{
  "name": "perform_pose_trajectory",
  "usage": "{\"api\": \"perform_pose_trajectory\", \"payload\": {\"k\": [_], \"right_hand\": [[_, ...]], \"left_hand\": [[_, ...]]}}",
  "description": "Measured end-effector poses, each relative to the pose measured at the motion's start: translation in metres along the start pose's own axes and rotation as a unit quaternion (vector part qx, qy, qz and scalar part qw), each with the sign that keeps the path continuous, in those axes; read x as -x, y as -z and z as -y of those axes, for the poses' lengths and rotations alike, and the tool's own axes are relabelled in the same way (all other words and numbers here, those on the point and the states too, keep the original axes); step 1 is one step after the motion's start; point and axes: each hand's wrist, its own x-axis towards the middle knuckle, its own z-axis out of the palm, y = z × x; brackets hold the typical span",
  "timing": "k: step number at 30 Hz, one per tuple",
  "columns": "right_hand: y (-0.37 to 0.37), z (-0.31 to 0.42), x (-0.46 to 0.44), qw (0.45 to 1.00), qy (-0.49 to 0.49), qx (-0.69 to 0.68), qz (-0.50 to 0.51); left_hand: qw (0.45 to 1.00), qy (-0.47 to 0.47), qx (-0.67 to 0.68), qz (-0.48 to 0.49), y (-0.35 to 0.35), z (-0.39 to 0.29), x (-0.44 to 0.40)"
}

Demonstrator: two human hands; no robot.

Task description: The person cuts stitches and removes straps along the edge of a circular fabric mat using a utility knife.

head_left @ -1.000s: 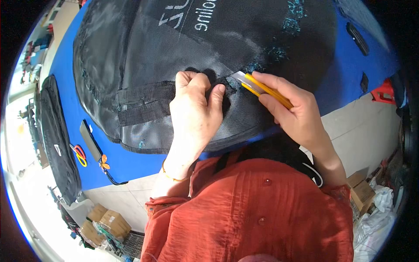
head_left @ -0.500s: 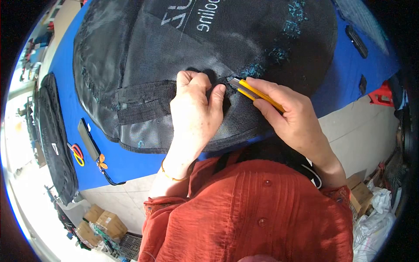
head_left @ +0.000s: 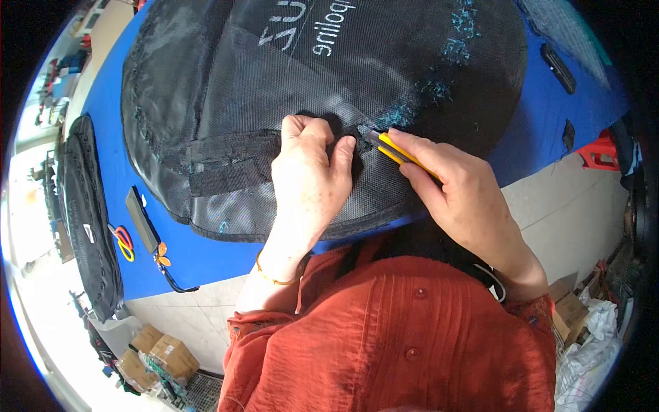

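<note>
A large black mesh fabric piece (head_left: 240, 89) with pale printed letters lies spread before me. My left hand (head_left: 312, 161) is closed on a black webbing strap (head_left: 230, 175) that is stitched to the fabric, pulling its end up near the thumb. In my right hand (head_left: 456, 182) is a yellow utility knife (head_left: 408, 154), its blade pointing left at the strap's end, close by my left thumb. The exact spot where blade and strap meet is too small to make out. Tufts of blue thread (head_left: 401, 113) lie on the fabric just beyond the blade.
Blue table (head_left: 185, 264) under the fabric. On its left are scissors (head_left: 123, 242), a dark phone-like slab (head_left: 142, 220) with a corded charm, and a long folded black bag (head_left: 89, 220). A black object (head_left: 558, 69) lies at right. Cardboard boxes (head_left: 175, 353) stand on the floor.
The knife has shifted slightly right and down with my right hand. My left hand keeps its hold on the strap. The whole view has shifted a little.
</note>
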Motion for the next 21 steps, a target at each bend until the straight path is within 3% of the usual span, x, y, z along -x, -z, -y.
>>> {"api": "perform_pose_trajectory", "payload": {"k": [14, 21], "right_hand": [[0.018, 0.006, 0.014, 0.997, -0.039, 0.024, 0.055], [0.018, -0.007, 0.015, 0.998, -0.002, -0.057, -0.002]], "left_hand": [[1.0, -0.001, -0.008, -0.007, -0.001, 0.002, 0.002], [1.0, -0.001, 0.003, -0.009, 0.0, 0.002, 0.002]]}}
